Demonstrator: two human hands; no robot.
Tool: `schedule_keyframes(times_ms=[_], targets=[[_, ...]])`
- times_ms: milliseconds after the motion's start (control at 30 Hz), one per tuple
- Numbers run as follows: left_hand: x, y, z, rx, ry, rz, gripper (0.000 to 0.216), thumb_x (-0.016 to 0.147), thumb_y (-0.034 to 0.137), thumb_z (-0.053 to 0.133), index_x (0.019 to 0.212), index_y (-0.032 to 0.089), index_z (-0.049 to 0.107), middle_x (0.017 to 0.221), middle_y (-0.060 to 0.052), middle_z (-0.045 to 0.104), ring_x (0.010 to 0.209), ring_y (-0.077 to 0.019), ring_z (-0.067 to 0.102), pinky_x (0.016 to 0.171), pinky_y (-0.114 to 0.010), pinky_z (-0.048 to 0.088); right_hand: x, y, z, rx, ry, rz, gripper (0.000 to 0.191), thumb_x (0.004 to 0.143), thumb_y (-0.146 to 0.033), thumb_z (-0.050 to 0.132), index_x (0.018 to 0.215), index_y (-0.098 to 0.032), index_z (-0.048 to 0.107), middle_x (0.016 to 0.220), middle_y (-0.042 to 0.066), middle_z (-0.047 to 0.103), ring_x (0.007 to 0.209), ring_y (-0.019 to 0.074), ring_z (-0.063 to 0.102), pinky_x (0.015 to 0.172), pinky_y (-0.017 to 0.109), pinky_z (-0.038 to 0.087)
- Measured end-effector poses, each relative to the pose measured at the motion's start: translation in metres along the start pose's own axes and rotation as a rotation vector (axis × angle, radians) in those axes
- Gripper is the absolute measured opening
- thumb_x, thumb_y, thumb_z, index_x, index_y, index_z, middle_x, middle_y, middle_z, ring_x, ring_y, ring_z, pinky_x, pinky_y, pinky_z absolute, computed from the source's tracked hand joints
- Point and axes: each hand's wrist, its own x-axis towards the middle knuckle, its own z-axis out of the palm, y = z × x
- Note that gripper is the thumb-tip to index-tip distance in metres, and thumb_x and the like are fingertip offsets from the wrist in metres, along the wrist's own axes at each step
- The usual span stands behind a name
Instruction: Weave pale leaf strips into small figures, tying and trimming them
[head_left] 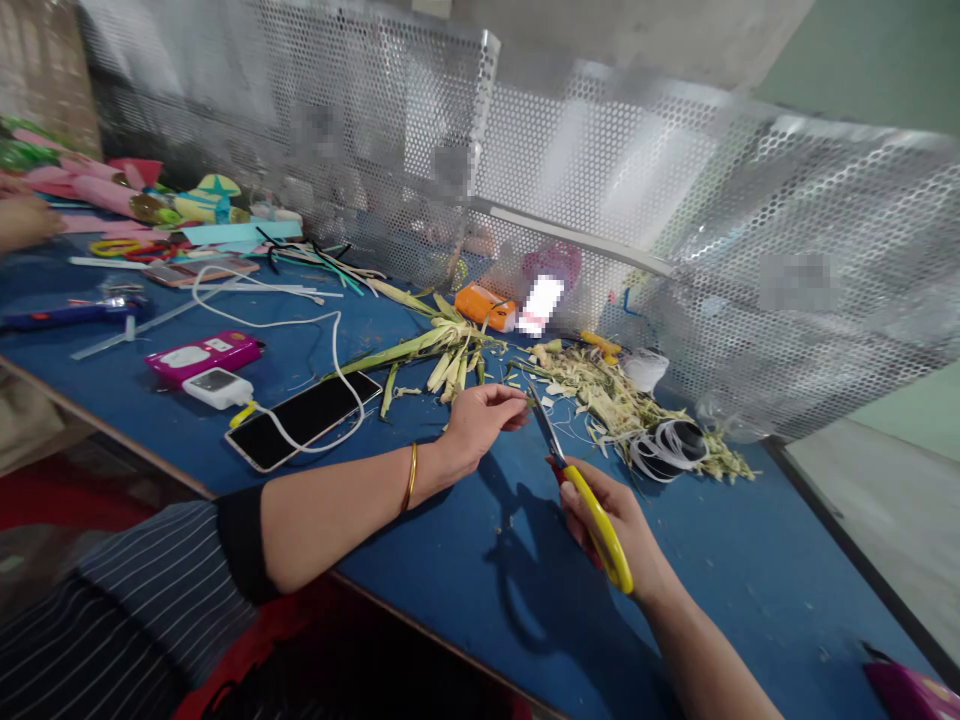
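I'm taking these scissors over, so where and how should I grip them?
Grip the scissors by the yellow handle, probably from the person's side: its rounded end juts clear of the right hand, while the blades point away, tips beside the left hand.

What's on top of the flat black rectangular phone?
A thin white cable crosses the flat black phone, a small yellow piece overlapping its edge. The blue tabletop beneath is hidden.

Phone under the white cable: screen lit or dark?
Dark: the phone shows plain black glass beneath the cable, no glow.
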Motion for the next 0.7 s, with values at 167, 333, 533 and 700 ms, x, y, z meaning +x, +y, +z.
schedule_keyframes(times_ms=[167, 333, 533, 700], targets=[[-0.0010, 0.0006, 0.0004, 0.006, 0.005, 0.010, 0.008, 0.077, 0.011, 0.064, 0.072, 0.016, 0.068, 0.067, -0.001, 0.069, 0.059, -0.0102, 0.065, 0.066, -0.026, 0.054, -0.0006, -0.0016, 0.0020, 0.026, 0.003, -0.026, 0.065, 0.069, -0.064, 0.069, 0.113, -0.018, 0.058, 0.046, -0.009, 0.045, 0.032, 0.0077, 0.035, 0.031, 0.020, 0.028], [0.0005, -0.0018, -0.0009, 0.018, -0.001, 0.018, 0.005, 0.077, 0.014, 0.065, 0.073, 0.016, 0.068, 0.065, -0.001, 0.068, 0.059, -0.0102, 0.065, 0.063, -0.024, 0.052, -0.0009, -0.0012, 0.0013, 0.058, 0.004, -0.033, 0.055, 0.070, -0.063, 0.069, 0.102, -0.019, 0.058, 0.045, -0.009, 0.045, 0.030, 0.0074, 0.035, 0.029, 0.020, 0.026], [0.0022, -0.0022, -0.0012, 0.019, 0.014, 0.011, 0.006, 0.077, 0.013, 0.065, 0.073, 0.016, 0.068, 0.066, -0.001, 0.068, 0.059, -0.0099, 0.065, 0.064, -0.025, 0.053, -0.0019, -0.0009, 0.0001, 0.025, -0.003, -0.026, 0.052, 0.071, -0.063, 0.069, 0.099, -0.020, 0.057, 0.043, -0.009, 0.045, 0.028, 0.0074, 0.035, 0.028, 0.020, 0.026], [0.0032, -0.0028, -0.0015, -0.007, 0.009, 0.008, 0.006, 0.077, 0.012, 0.065, 0.073, 0.015, 0.068, 0.067, -0.001, 0.068, 0.059, -0.0097, 0.064, 0.065, -0.025, 0.053, -0.0015, 0.0003, 0.0006, 0.007, -0.013, -0.021, 0.064, 0.070, -0.064, 0.069, 0.113, -0.018, 0.056, 0.044, -0.009, 0.046, 0.029, 0.0072, 0.034, 0.028, 0.020, 0.027]])
